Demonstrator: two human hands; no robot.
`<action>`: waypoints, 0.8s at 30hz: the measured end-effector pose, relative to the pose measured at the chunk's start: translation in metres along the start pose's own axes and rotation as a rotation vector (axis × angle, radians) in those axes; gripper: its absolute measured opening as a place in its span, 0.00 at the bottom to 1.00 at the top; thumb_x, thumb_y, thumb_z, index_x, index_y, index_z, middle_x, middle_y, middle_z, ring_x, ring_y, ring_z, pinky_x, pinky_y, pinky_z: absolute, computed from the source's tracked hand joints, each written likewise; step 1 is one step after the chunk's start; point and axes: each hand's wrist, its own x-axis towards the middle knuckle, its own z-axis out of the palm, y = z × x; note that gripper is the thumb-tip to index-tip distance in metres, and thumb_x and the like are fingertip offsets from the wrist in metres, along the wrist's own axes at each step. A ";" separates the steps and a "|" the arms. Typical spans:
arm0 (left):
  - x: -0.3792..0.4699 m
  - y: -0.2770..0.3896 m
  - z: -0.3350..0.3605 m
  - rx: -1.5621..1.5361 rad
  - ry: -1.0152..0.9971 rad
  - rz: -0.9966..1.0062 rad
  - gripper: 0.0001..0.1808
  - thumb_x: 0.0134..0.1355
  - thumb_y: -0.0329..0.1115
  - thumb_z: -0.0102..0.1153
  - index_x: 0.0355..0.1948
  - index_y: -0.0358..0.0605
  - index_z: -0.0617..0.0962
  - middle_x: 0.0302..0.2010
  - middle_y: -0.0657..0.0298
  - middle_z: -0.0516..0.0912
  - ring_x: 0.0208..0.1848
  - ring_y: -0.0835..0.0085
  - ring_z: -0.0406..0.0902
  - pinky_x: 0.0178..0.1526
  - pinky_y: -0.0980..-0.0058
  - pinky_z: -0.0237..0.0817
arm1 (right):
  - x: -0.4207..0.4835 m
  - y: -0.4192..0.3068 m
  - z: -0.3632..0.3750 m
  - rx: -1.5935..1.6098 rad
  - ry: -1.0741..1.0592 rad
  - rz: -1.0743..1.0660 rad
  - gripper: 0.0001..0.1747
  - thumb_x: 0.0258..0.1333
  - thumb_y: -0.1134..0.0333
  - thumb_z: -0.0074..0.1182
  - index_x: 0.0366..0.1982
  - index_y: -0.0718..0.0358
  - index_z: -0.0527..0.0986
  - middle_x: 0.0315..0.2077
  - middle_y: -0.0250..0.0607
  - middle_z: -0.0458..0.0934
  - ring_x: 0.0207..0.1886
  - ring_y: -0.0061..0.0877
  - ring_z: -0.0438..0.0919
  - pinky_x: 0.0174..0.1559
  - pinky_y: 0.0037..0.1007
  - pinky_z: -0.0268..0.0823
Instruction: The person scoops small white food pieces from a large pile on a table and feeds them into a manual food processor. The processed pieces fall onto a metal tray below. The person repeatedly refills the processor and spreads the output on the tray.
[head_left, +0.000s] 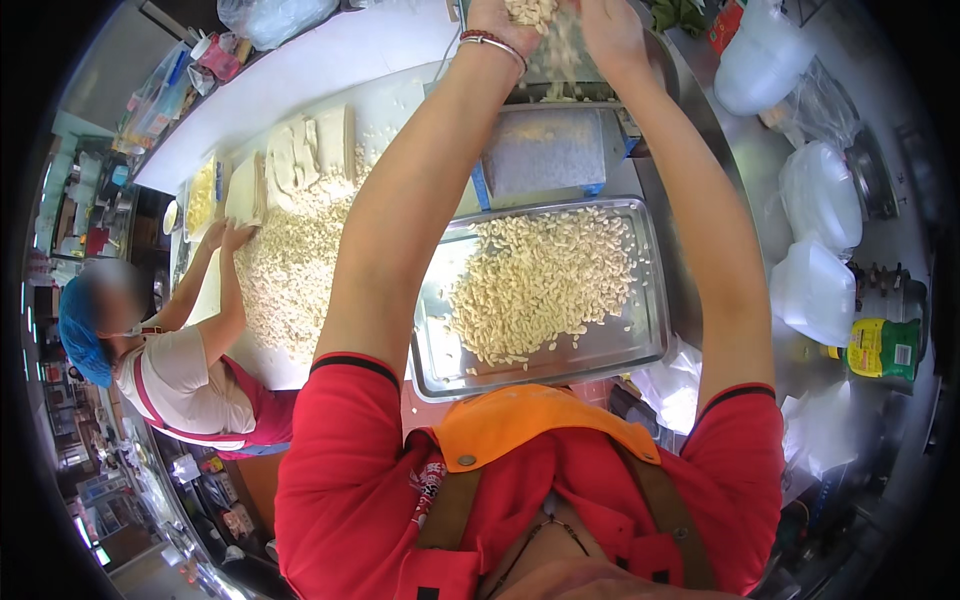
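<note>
Both arms reach up to the top edge of the picture. Small pale dough pieces (532, 13) lie in my left hand (504, 22), which has a red bracelet and a metal bangle at the wrist. More pieces fall, blurred, between it and my right hand (613, 37); the fingers of the right are cut off, so its hold is unclear. Below the hands stands a metal machine (546, 150) with blue corner parts. A metal tray (540, 382) nearer my chest bears a heap of pale dough pieces (547, 277).
At the left a co-worker (199, 360) in a blue hair cover handles folded dough sheets (247, 191) beside a wide heap of small dough pieces (289, 255). White plastic containers (814, 292) and a green-yellow bottle (881, 349) stand along the right counter.
</note>
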 end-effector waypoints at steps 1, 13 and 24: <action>0.002 0.019 -0.020 -0.005 0.024 0.052 0.16 0.70 0.45 0.51 0.42 0.46 0.84 0.37 0.58 0.89 0.39 0.59 0.87 0.47 0.61 0.80 | -0.002 -0.019 -0.019 0.026 -0.371 0.062 0.19 0.71 0.56 0.45 0.44 0.65 0.77 0.41 0.52 0.81 0.46 0.42 0.80 0.52 0.41 0.69; 0.016 0.019 -0.022 0.012 0.147 0.054 0.07 0.65 0.38 0.63 0.33 0.47 0.82 0.29 0.62 0.86 0.30 0.65 0.85 0.32 0.68 0.78 | -0.061 -0.085 -0.024 -0.016 -0.882 -0.297 0.30 0.58 0.44 0.57 0.54 0.58 0.77 0.46 0.56 0.80 0.51 0.49 0.79 0.52 0.47 0.72; 0.019 0.027 -0.041 0.182 0.187 0.069 0.08 0.65 0.32 0.62 0.39 0.41 0.74 0.32 0.58 0.81 0.28 0.66 0.80 0.25 0.69 0.76 | -0.044 -0.067 -0.035 -0.260 -1.059 -0.284 0.30 0.56 0.44 0.61 0.46 0.63 0.78 0.41 0.54 0.83 0.47 0.48 0.81 0.49 0.47 0.73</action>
